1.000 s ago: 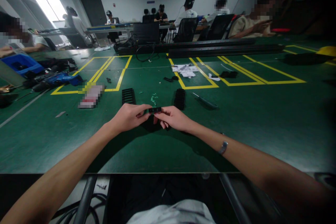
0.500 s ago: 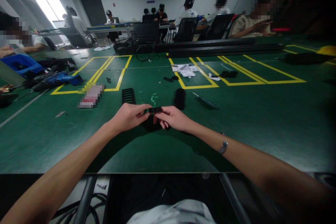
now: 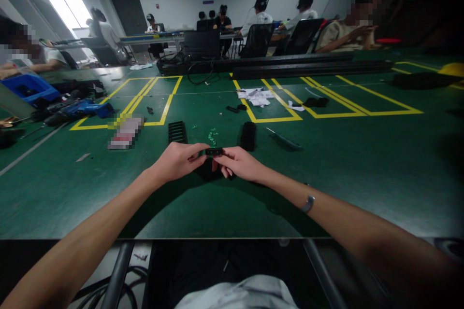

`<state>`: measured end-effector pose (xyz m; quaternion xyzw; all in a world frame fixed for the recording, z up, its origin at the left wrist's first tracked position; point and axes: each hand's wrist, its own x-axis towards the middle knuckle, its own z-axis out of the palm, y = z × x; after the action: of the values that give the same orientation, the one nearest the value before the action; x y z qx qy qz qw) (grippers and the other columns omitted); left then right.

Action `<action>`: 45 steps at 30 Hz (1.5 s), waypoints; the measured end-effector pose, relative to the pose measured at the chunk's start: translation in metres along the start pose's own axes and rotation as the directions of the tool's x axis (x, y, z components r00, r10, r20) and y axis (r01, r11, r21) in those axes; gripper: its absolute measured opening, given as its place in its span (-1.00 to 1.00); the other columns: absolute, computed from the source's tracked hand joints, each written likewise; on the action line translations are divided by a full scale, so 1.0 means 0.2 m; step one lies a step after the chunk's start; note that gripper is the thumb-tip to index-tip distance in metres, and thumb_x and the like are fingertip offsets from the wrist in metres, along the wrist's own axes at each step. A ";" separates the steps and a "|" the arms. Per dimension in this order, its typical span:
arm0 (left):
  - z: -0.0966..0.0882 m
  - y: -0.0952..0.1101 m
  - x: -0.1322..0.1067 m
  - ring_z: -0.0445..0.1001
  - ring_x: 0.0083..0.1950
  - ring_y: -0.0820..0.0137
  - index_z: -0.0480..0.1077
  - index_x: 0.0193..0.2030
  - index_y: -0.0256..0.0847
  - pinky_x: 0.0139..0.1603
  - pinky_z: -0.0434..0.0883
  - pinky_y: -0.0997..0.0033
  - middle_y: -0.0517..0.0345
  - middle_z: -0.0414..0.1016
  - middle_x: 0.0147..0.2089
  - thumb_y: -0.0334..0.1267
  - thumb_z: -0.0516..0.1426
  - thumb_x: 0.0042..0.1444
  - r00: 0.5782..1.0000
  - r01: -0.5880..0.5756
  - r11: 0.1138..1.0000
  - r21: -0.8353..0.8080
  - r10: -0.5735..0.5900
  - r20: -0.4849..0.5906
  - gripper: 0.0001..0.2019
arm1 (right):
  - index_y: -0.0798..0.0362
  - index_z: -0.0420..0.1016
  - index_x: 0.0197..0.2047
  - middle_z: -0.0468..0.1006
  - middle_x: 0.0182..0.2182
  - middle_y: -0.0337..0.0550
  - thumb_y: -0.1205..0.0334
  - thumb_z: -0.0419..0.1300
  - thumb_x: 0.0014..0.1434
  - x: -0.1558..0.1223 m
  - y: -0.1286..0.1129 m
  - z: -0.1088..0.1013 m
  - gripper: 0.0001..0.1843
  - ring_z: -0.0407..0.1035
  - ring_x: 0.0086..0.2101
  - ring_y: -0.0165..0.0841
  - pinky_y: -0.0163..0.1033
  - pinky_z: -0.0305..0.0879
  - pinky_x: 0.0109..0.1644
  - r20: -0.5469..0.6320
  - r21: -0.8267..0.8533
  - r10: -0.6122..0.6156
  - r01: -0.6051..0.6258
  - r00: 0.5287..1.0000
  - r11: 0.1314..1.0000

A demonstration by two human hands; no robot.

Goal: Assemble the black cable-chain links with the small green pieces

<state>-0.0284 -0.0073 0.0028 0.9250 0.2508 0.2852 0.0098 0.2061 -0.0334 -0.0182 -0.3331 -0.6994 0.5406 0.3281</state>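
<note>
A small black block-shaped part [image 3: 213, 151] is pinched between my two hands, just above the green table. My left hand [image 3: 181, 160] grips its left end between thumb and forefinger. At the right end, the thumb and forefinger of my right hand [image 3: 241, 161] close on it, with the other fingers curled below. Beyond the part lie small shiny green pieces [image 3: 212, 136]. A black slotted rack [image 3: 177, 133] is on the table past my left hand, and a black ribbed block [image 3: 248, 136] past my right. Farther right rests a screwdriver [image 3: 284, 140].
A blurred-out flat object [image 3: 126, 133] lies to the left, near a blue power tool [image 3: 89, 107] and a blue bin [image 3: 29, 89]. White papers [image 3: 257, 97] and long black bars [image 3: 290, 65] lie farther back. Several people sit around the room.
</note>
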 end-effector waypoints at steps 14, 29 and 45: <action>0.01 0.00 0.00 0.28 -0.55 0.60 0.45 0.09 -0.26 -0.47 0.18 0.57 0.31 0.35 -0.53 -0.22 0.12 0.29 1.000 0.026 1.000 -0.014 -0.026 0.007 -0.71 | 0.17 0.47 -0.35 0.44 -0.58 -0.24 -0.02 0.08 0.37 0.00 0.00 0.00 -0.56 0.28 -0.63 -0.52 -0.42 0.14 -0.56 0.008 -0.034 0.029 -0.029 1.000 0.999; 0.01 -0.01 -0.01 0.29 -0.53 0.60 0.44 0.10 -0.23 -0.45 0.19 0.57 0.31 0.36 -0.52 -0.21 0.12 0.30 0.999 0.031 0.999 -0.020 -0.031 0.009 -0.71 | 0.17 0.49 -0.35 0.44 -0.59 -0.24 -0.03 0.07 0.38 0.00 -0.01 0.00 -0.55 0.30 -0.62 -0.50 -0.42 0.15 -0.54 0.015 -0.062 0.035 -0.034 0.999 0.997; 0.00 0.00 0.00 0.30 -0.54 0.59 0.44 0.10 -0.25 -0.46 0.20 0.57 0.30 0.37 -0.52 -0.21 0.12 0.29 0.999 0.032 0.999 -0.015 -0.031 0.020 -0.71 | 0.16 0.49 -0.34 0.43 -0.61 -0.26 -0.01 0.05 0.40 0.00 0.01 -0.01 -0.55 0.29 -0.62 -0.50 -0.42 0.14 -0.53 0.021 -0.085 0.035 -0.033 0.999 0.996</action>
<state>-0.0284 -0.0067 0.0020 0.9237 0.2630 0.2777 0.0239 0.2074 -0.0323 -0.0206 -0.3525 -0.7194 0.5198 0.2967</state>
